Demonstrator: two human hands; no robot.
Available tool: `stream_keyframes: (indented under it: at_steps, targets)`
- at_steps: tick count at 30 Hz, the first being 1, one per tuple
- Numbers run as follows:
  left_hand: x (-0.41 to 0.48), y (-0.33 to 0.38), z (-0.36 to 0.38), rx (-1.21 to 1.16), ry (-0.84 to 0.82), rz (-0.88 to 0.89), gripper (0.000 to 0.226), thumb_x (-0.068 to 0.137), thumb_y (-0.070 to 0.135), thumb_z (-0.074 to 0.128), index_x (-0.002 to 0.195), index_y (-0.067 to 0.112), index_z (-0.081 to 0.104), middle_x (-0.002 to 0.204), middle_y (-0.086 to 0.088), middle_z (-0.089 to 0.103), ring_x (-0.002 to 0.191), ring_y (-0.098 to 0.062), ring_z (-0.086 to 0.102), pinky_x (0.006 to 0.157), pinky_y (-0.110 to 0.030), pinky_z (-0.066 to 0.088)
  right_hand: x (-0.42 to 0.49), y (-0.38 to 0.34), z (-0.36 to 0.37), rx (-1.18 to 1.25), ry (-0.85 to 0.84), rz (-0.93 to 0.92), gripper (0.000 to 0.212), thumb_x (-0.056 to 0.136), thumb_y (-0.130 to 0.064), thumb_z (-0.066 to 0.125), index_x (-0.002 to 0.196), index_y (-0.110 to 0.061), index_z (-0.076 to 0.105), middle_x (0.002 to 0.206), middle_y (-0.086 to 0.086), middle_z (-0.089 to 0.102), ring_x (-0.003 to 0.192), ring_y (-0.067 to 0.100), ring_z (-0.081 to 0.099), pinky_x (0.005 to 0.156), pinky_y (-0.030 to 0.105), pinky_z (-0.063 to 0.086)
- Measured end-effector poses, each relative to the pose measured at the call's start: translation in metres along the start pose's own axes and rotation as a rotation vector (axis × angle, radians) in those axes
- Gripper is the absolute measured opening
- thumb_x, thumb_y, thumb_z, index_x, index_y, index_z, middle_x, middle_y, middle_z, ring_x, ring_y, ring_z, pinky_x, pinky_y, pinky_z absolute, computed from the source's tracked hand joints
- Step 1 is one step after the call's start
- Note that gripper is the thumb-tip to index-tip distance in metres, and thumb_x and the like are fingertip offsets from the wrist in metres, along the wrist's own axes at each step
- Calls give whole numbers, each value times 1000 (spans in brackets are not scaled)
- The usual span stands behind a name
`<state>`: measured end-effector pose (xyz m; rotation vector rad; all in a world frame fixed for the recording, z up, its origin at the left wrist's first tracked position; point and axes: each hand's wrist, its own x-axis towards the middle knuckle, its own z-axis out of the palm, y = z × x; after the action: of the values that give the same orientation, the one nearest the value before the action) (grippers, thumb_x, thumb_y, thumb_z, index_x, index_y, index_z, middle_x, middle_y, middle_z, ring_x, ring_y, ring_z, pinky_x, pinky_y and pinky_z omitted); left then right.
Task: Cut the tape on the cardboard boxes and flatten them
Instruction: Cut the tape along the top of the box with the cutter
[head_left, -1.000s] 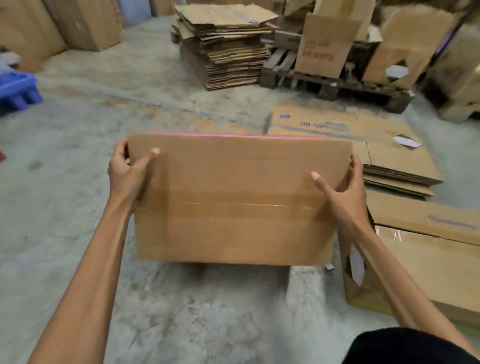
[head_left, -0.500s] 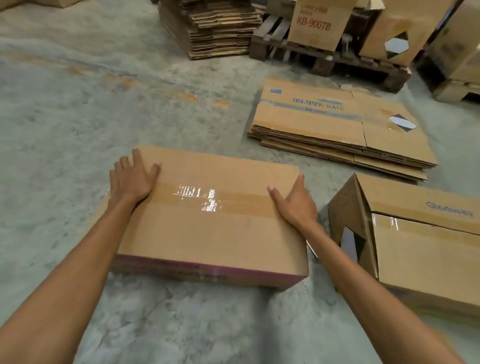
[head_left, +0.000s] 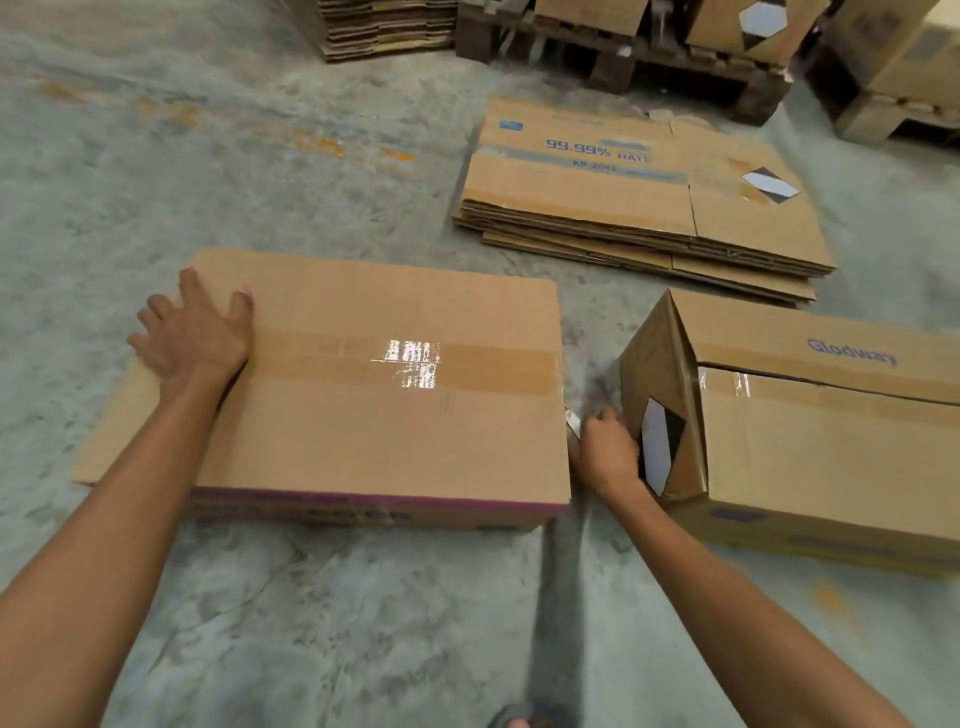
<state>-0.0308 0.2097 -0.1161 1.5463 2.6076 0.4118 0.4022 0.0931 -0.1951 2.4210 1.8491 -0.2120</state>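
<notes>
Concrete floor (head_left: 311, 623): grey, mottled, with orange marks on the far left.

Taped box (head_left: 384, 431): lies on the floor at centre, broad face up and low in height, with a pink band along its near edge. A flat cardboard flap (head_left: 119, 431) projects from it on the left, level with the floor.

Second box (head_left: 821, 457): stands just to the right of the first, apart from it by a narrow gap. It bears blue lettering on top and a black-and-white diamond label on its left end.

Flattened stack (head_left: 623, 197): folded cartons with blue print, far right, well apart from both boxes. A wooden pallet (head_left: 623, 57) loaded with cartons stands beyond it.

Tape strip (head_left: 467, 364): clear, glossy, running left to right across the top of the taped box; it appears uncut.

My left hand (head_left: 195, 338): laid flat on the far left part of the taped box's top, fingers straight and spread.

My right hand (head_left: 608, 452): low in the gap between the two boxes, fingers curled. It is blurred; I cannot tell whether it holds anything.

Small white object (head_left: 573, 423): at the taped box's right edge, just beside my right hand; too small to identify.
</notes>
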Motion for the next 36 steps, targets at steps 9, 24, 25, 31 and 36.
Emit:
stream_keyframes:
  at_steps: [9, 24, 25, 31, 36]
  targets:
    - [-4, -3, -4, 6, -17, 45, 72, 96, 59, 28, 151, 14, 20, 145, -33, 31, 134, -46, 29, 109, -58, 20, 16, -8, -15, 43, -75, -16, 19, 95, -3, 49, 96, 2, 67, 93, 17, 64, 85, 31, 67, 63, 34, 48]
    - [-71, 30, -12, -173, -106, 132, 71, 93, 53, 44, 152, 17, 27, 143, -21, 41, 133, -37, 35, 108, -50, 25, 38, -92, -206, 517, 430, -272, 23, 97, -25, 48, 97, -9, 64, 82, 12, 65, 72, 29, 57, 60, 36, 42]
    - [-80, 30, -16, -214, -114, 103, 72, 92, 54, 47, 151, 18, 29, 145, -18, 41, 135, -34, 33, 110, -48, 23, 38, -110, -216, 486, 390, -339, 24, 97, -29, 49, 99, -10, 63, 84, 12, 66, 73, 30, 59, 61, 38, 47]
    - [-169, -6, -31, -271, 76, -266, 79, 76, 50, 70, 135, 2, 47, 126, -25, 56, 122, -38, 45, 109, -50, 24, 28, -230, -258, 129, 189, -746, 22, 99, -31, 51, 107, -15, 63, 95, 9, 66, 86, 29, 58, 65, 35, 42]
    - [-186, -19, -22, -332, 210, -340, 66, 75, 44, 70, 120, 0, 53, 119, -19, 58, 116, -37, 48, 108, -46, 34, 25, -343, -257, -54, 73, -890, 20, 98, -30, 53, 110, -21, 66, 92, 5, 62, 78, 25, 58, 58, 31, 39]
